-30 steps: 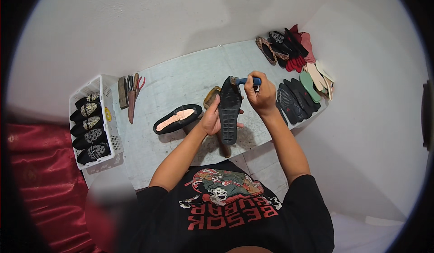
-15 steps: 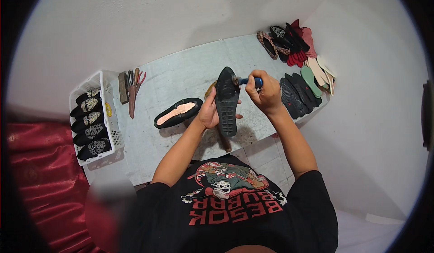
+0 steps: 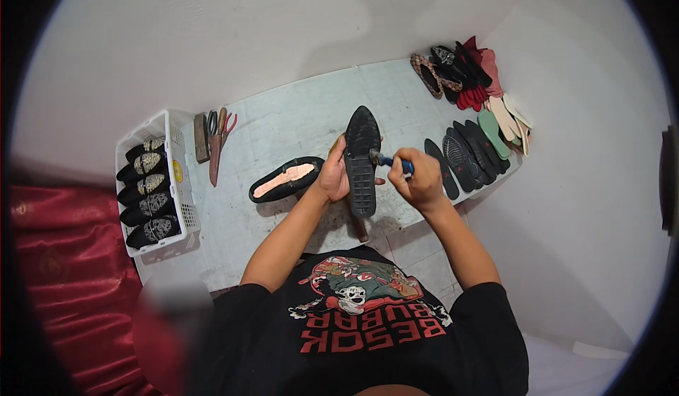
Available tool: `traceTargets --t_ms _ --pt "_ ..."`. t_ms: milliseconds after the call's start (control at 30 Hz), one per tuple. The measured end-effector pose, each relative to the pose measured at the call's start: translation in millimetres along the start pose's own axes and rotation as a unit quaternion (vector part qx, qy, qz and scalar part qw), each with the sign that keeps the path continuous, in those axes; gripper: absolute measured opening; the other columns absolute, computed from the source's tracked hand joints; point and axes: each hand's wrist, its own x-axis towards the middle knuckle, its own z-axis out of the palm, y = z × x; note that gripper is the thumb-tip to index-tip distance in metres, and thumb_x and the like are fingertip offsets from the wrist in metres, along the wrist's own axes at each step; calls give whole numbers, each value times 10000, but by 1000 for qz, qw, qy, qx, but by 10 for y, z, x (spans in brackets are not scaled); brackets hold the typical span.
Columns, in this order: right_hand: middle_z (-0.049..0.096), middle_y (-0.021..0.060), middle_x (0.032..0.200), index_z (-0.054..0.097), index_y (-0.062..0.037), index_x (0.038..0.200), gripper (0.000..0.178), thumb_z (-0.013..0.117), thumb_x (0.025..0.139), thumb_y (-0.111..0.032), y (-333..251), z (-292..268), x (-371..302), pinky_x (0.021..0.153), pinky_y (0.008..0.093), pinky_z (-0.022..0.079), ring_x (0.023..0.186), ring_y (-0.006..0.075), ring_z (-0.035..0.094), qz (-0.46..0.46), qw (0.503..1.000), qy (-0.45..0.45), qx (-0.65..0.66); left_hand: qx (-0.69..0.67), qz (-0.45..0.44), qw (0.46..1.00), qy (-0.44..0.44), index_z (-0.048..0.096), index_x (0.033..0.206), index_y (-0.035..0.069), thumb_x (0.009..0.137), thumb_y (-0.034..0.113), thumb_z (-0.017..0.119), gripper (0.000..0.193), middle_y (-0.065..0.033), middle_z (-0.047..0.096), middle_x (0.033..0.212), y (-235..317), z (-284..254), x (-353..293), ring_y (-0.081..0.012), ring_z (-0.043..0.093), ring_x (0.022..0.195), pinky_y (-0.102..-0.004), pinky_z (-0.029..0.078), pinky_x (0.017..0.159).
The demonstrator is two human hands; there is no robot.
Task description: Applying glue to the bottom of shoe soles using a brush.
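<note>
My left hand [image 3: 334,176] is wrapped round a black pointed shoe sole [image 3: 363,138], held above the table with its gridded half toward me. I cannot tell whether an upper is attached beneath it. A blue-handled brush [image 3: 404,165] is gripped in my right hand [image 3: 426,181]. Its tip touches the sole's right edge, around the middle. To the left of my left hand lies a black shoe [image 3: 286,179], its opening up and a pale insole inside. Below the sole, a brown wooden handle [image 3: 360,230] pokes out; the rest is hidden.
A white basket [image 3: 185,198] of black embellished shoes stands on the left of the table [image 3: 297,113]. Beside it lie red-handled pliers [image 3: 228,128] and other tools. At right are black soles [image 3: 461,161], a green insole [image 3: 493,133] and shoes [image 3: 426,76] farther back.
The brush has moved down the sole, from the pointed part to the edge by the gridded part. My right hand has come nearer to me. The whole view has shifted slightly.
</note>
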Motion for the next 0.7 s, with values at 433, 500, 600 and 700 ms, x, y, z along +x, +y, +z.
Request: traceTargets --t_ms 433,500,600,700 --pt "652 125 751 617 3 931 149 710 893 -108 -27 217 81 555 392 530 607 304 657 49 996 68 10 39 33 999 9 443 1496 118 1085 551 245 630 -103 540 1463 68 111 63 -255 557 1305 -690 467 1017" --pt "645 116 728 615 -5 943 145 695 910 -121 34 110 94 537 392 518 580 296 644 92 993 73 -7 -6 9 1000 1 418 1521 124 1084 558 219 647 -93 503 1501 150 144 28 -253 537 1327 -696 462 1020" --pt "652 121 744 615 -2 941 142 693 911 -117 16 139 128 541 394 520 592 297 651 64 996 64 -13 -10 -3 1000 -5 344 1559 75 1074 583 170 724 -130 402 1582 145 111 2 -315 466 1408 -604 440 1105" --pt "661 135 776 619 4 939 129 694 897 -92 -136 337 192 553 389 528 617 309 664 21 997 65 30 65 48 996 26 364 1545 49 1075 584 184 735 -143 449 1547 55 26 154 -309 480 1395 -534 439 1127"
